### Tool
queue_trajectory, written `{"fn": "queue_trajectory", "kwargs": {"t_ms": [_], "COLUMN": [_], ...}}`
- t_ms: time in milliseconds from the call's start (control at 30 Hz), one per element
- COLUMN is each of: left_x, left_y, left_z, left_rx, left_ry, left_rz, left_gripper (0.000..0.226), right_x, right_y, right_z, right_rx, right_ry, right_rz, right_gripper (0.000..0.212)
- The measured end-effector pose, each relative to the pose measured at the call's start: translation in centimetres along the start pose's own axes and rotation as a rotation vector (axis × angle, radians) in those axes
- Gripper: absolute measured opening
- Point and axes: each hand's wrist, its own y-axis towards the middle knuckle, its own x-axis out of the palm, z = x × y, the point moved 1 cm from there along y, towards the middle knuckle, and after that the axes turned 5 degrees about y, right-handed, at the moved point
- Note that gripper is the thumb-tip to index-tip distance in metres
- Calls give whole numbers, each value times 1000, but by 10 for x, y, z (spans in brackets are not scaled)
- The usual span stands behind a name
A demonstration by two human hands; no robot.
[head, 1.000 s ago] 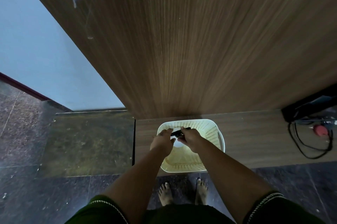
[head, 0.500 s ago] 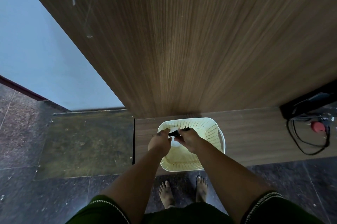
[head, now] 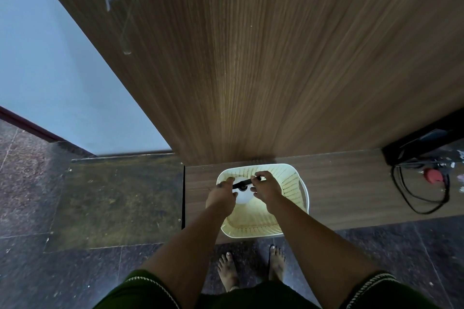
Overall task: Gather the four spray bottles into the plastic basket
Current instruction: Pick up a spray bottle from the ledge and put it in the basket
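Observation:
A cream plastic basket [head: 293, 184] with perforated walls stands on a low wooden ledge, straight below me. Inside its far left part is a white spray bottle [head: 242, 197] with a black trigger head [head: 242, 183], seen from above. My left hand [head: 222, 195] sits at the bottle's left side and my right hand [head: 267, 188] grips the black head from the right. Both hands are over the basket. The bottle's lower part is hidden by my hands. No other spray bottle is in view.
A tall wooden panel [head: 276, 57] rises right behind the basket. On the ledge to the right lie a black cable loop [head: 416, 198], a red round object [head: 433, 176] and a dark box [head: 424, 138]. Dark stone floor [head: 75, 271] and my bare feet are below.
My hands have spread slightly apart and sunk a little into the basket, so more of the white bottle body and black head shows between them.

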Motion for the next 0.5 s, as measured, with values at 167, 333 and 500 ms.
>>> {"fn": "queue_trajectory", "kwargs": {"t_ms": [167, 333, 500], "left_x": [-3, -5, -9], "left_y": [4, 4, 1], "left_z": [2, 1, -3], "left_rx": [-28, -19, -42], "left_ry": [-27, 2, 32], "left_rz": [28, 27, 29], "left_gripper": [53, 51, 46], "right_x": [-2, 0, -3], "right_y": [0, 2, -3], "right_z": [-3, -4, -9], "right_rx": [36, 21, 53], "right_ry": [36, 10, -9], "right_rz": [-3, 1, -64], "right_gripper": [9, 8, 9]}}
